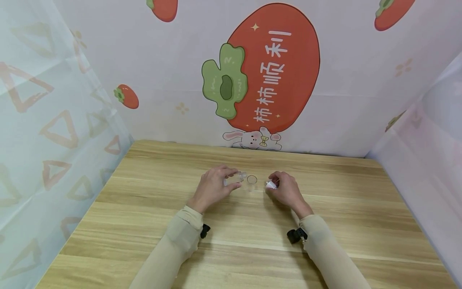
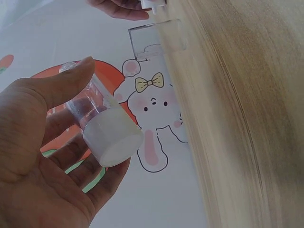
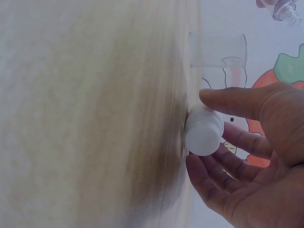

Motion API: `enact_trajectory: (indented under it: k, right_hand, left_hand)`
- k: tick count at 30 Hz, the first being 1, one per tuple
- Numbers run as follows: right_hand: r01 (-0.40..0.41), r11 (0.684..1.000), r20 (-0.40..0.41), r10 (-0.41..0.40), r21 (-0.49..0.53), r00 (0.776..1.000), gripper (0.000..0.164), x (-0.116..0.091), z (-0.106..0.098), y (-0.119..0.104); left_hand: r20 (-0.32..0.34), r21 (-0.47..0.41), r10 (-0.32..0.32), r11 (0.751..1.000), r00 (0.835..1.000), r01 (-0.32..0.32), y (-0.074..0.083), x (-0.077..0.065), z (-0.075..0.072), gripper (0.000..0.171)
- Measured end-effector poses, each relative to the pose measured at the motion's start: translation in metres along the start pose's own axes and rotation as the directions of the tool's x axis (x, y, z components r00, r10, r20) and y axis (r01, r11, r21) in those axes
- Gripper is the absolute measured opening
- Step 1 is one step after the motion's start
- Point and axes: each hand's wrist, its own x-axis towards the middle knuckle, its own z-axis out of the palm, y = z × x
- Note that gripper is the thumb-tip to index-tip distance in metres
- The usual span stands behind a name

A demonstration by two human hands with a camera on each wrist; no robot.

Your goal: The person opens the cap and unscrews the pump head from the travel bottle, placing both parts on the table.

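My left hand (image 1: pixel 216 184) grips a small clear bottle (image 2: pixel 97 102), thumb on one side and fingers on the other. The bottle lies tilted nearly on its side, and its whitish base (image 2: pixel 114 137) faces the left wrist camera. Its open threaded neck (image 3: pixel 287 12) points at a clear cup (image 1: pixel 251 185), which stands upright on the table between the hands. My right hand (image 1: pixel 287 189) holds a white bottle top (image 3: pixel 204 133) between thumb and fingers, close over the table. A narrow tip shows on this top in the left wrist view.
The wood-grain table (image 1: pixel 223 257) reaches back to a printed cloth wall (image 1: pixel 173 120) with a large persimmon and a rabbit. Cloth walls also stand at the left (image 1: pixel 72 132) and right sides. A black camera strap (image 1: pixel 297 235) shows at the right wrist.
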Motion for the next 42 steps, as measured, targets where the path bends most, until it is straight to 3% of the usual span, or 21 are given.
enact_trajectory:
  k: [20, 28, 42]
  right_hand:
    - [-0.037, 0.999, 0.025, 0.037, 0.014, 0.999, 0.038, 0.000, -0.003, -0.002]
    - [-0.056, 0.998, 0.022, 0.056, 0.010, 0.998, 0.040, -0.004, -0.009, -0.005]
    - [-0.066, 0.997, 0.022, 0.066, 0.036, 0.998, 0.045, -0.013, -0.020, 0.003]
  left_hand:
    - [-0.002, -0.006, -0.027, 1.000, 1.000, 0.027, -0.001, -0.001, 0.003, 0.041]
    - [0.017, -0.084, -0.097, 0.992, 0.995, 0.098, -0.004, -0.001, 0.007, 0.039]
    - [0.059, -0.217, -0.192, 0.955, 0.980, 0.200, -0.011, 0.000, 0.019, 0.036]
